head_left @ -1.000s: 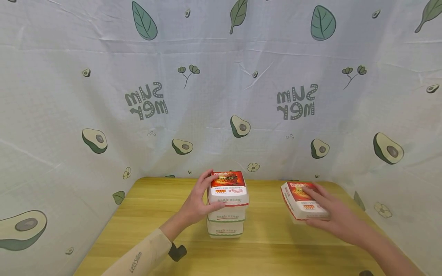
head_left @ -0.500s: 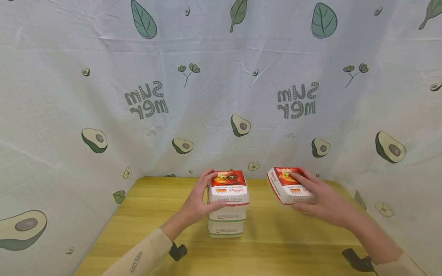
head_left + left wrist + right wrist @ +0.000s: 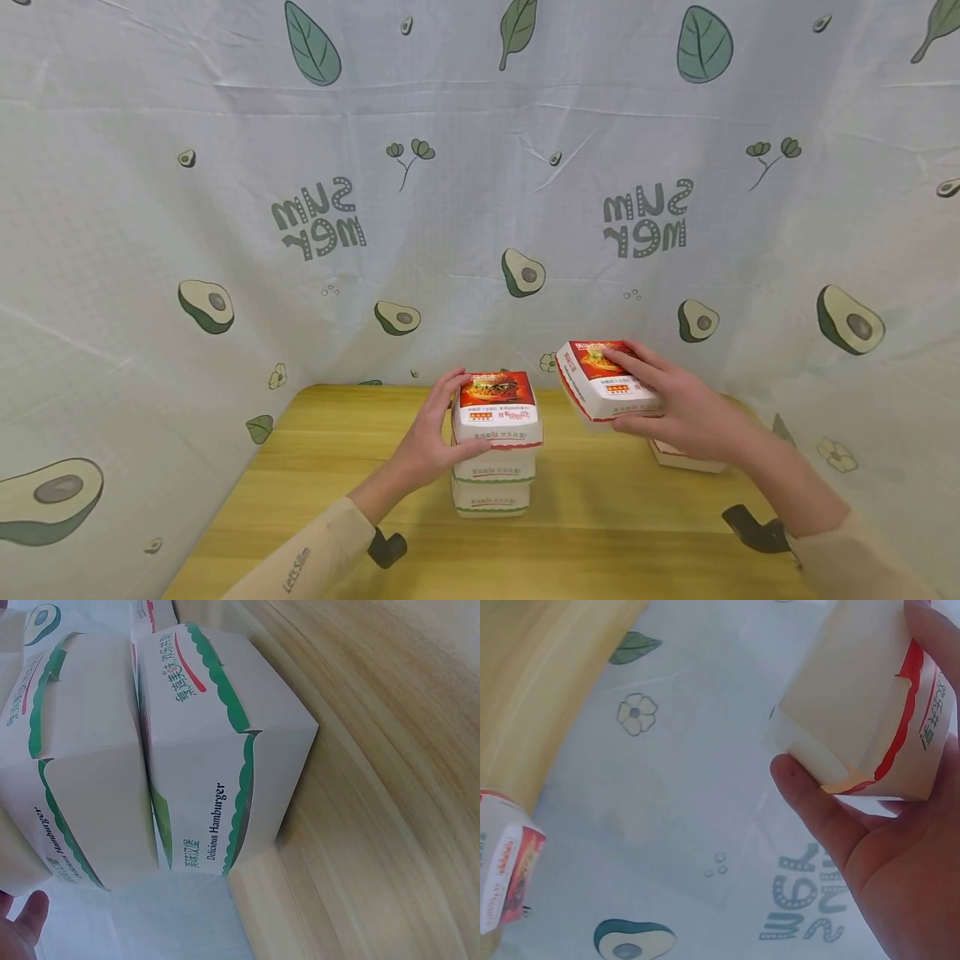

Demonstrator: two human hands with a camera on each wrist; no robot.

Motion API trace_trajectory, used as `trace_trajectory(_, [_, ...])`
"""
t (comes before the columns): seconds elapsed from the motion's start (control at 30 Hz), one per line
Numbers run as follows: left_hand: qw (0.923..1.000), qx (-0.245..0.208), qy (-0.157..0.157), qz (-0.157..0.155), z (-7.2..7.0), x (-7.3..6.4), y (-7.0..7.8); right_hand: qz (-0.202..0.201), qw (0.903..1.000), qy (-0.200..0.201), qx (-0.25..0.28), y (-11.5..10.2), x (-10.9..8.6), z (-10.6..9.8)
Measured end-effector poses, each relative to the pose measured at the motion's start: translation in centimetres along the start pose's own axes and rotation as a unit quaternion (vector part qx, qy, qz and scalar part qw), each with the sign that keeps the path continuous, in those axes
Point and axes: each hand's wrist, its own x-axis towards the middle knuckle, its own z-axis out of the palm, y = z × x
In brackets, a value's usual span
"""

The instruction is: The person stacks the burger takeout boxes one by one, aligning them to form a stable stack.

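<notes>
In the head view a stack of burger boxes stands mid-table. Its top box [image 3: 497, 412] has red trim and a burger picture; two green-trimmed boxes [image 3: 491, 497] lie beneath. My left hand [image 3: 423, 437] grips the top box at its left side, thumb along the front. To the right, my right hand [image 3: 678, 404] holds another red-trimmed burger box [image 3: 607, 385] up in the air, slightly tilted. The right wrist view shows this box's pale underside [image 3: 847, 690] between thumb and fingers. The lowest green-trimmed box [image 3: 217, 750] rests on the wood in the left wrist view.
One more burger box [image 3: 686, 457] sits on the wooden table [image 3: 592, 533], partly behind my right hand. A pale curtain [image 3: 465, 183] printed with avocados and leaves hangs behind the table and along both sides. Dark wrist mounts [image 3: 386, 548] stick out near both sleeves.
My right hand has lifted its burger box up and carried it left toward the stack, uncovering a box left on the table. My left hand has stayed on the top box.
</notes>
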Motion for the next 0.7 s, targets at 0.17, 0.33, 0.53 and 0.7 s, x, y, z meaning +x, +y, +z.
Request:
trace_trajectory(0.17, [1.0000,0.005,-0.002,-0.002,0.0,0.0,0.1,-0.010,0.9999,-0.001,-0.004,-0.9,0.8,-0.4])
trace_trajectory(0.33, [1.0000,0.004,-0.006,-0.007,-0.2,0.0,1.2,-0.016,0.9998,0.007,-0.006,-2.0,1.8,-0.7])
trace_trajectory(0.53, [0.9999,0.003,-0.011,-0.002,-1.0,-0.3,3.9,-0.041,0.9991,0.005,-0.009,-3.1,2.9,-0.9])
trace_trajectory(0.7, [0.9999,0.005,-0.010,-0.003,-0.9,-0.2,3.9,-0.040,0.9992,-0.005,0.003,-4.0,3.7,-1.0])
